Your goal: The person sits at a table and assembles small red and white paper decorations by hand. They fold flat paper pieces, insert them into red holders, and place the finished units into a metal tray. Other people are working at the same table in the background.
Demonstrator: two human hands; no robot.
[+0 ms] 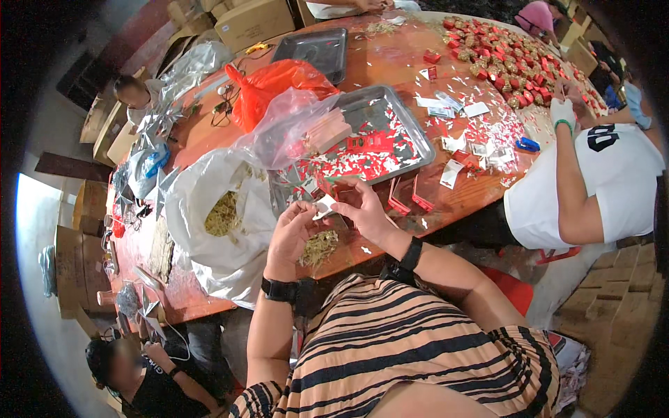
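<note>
Between my two hands is a small piece of white and red card point(325, 206), its white side showing. My left hand point(291, 226) pinches its left edge between thumb and fingers. The thumb and fingers of my right hand point(368, 212) grip the other side. Just beyond my hands lies a metal tray point(425, 143) holding red and white paper scraps, a flat red card point(369, 142) and a pink stack point(327, 131). Folded red card pieces point(421, 194) stand right of my right hand. Pale shredded filler point(320, 247) lies beside my left wrist.
A white sack point(191, 188) of shredded filler sits to the left. Behind it are an orange-red plastic bag point(279, 87) and a dark tray point(313, 52). Many small red and gold boxes point(509, 59) lie at far right. A person in white point(592, 181) sits at my right.
</note>
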